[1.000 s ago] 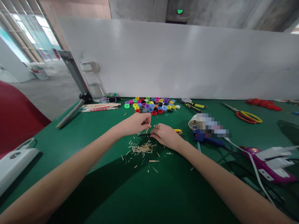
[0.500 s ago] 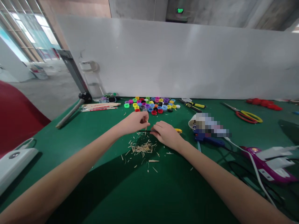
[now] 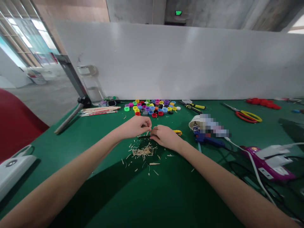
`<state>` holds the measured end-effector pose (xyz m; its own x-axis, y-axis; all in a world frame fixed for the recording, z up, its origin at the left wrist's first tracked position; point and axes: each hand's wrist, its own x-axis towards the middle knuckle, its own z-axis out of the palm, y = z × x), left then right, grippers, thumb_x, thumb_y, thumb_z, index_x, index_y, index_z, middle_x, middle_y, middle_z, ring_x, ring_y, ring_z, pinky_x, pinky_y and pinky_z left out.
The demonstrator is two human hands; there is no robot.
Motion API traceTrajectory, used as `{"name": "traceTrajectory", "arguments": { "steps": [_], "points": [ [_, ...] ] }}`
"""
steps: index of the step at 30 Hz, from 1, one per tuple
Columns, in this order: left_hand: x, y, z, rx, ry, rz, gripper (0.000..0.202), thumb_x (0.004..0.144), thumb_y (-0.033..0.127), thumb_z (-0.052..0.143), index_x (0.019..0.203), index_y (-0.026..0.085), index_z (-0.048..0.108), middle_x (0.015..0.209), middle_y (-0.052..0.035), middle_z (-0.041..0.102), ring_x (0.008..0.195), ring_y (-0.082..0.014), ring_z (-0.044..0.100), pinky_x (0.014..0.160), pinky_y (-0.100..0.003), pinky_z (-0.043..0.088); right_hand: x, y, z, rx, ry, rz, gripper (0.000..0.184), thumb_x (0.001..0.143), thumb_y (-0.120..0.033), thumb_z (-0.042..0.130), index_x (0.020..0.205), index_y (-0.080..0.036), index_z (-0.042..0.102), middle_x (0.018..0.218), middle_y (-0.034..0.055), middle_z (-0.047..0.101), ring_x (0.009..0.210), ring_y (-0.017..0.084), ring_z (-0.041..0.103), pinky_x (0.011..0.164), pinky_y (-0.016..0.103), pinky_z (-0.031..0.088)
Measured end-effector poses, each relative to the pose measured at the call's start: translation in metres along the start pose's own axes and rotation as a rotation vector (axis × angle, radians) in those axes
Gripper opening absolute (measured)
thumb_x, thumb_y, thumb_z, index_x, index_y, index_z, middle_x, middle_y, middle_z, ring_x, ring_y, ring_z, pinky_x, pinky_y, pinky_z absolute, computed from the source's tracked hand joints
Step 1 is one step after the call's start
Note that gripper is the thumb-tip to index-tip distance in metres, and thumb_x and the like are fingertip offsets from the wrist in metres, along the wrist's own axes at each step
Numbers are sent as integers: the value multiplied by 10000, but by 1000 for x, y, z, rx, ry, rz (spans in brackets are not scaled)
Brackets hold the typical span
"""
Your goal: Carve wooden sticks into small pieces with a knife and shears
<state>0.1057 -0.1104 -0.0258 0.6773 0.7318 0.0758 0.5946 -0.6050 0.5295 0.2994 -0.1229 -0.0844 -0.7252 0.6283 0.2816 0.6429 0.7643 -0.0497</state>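
Observation:
My left hand (image 3: 135,126) and my right hand (image 3: 164,136) meet over the green table (image 3: 171,190), fingers pinched together. The left fingers hold a thin pale wooden stick upright at their tips. The right hand is closed on a thin dark tool (image 3: 143,137) that pokes out leftward, with a yellow part (image 3: 177,132) showing behind the hand. Just below both hands lies a heap of wooden slivers (image 3: 143,151).
Several coloured bottle caps (image 3: 152,107) lie at the back, wooden sticks (image 3: 99,110) to their left, yellow-handled tools (image 3: 193,107) and red-yellow scissors (image 3: 247,115) to the right. A blue glue gun (image 3: 209,139), a purple device (image 3: 266,160) with cables and a white box (image 3: 11,166) flank me.
The two hands have drawn closer until the fingertips nearly touch. The view has shifted slightly, the table items sliding a little left.

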Motion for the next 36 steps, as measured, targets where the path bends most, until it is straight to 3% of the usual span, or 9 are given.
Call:
{"name": "traceTrajectory", "arguments": {
  "steps": [5,12,18,23,29,36],
  "points": [
    [0,-1,2,38,61,-21,137,812,328,477,773,197,474,695,-14,592,607,-122,522,550,-266,371,-4,-1,4,6,33,4,149,896,-259,508,896,-160,620,846,63,621,788,176,519,657,292,363],
    [3,-11,6,47,124,-90,180,763,356,538,719,206,448,674,-3,559,601,-122,490,540,-267,358,-10,-2,4,67,189,83,178,914,-289,473,864,-167,592,814,55,592,808,175,500,695,286,367],
    [5,-12,5,11,136,-151,203,752,384,562,719,195,493,642,-7,580,584,-119,510,549,-271,378,-4,1,1,74,157,61,150,896,-280,512,856,-170,606,796,42,604,781,166,502,707,286,374],
    [4,-5,6,-86,-3,-66,147,782,337,522,796,191,531,697,-12,628,604,-117,545,552,-259,397,-3,2,5,18,66,-12,154,898,-262,507,874,-160,620,809,59,614,767,175,510,671,295,365],
    [5,-16,7,-75,91,-114,165,782,354,523,779,191,494,701,-10,599,628,-117,533,577,-257,398,-7,0,9,3,86,21,154,892,-266,519,807,-159,589,751,47,581,743,168,496,639,282,357],
    [4,-18,5,-50,136,-154,237,729,400,587,691,196,473,640,6,537,573,-106,464,534,-254,347,-12,-1,5,74,214,59,187,913,-265,463,893,-160,616,819,67,606,811,178,508,719,299,393]
  ]
}}
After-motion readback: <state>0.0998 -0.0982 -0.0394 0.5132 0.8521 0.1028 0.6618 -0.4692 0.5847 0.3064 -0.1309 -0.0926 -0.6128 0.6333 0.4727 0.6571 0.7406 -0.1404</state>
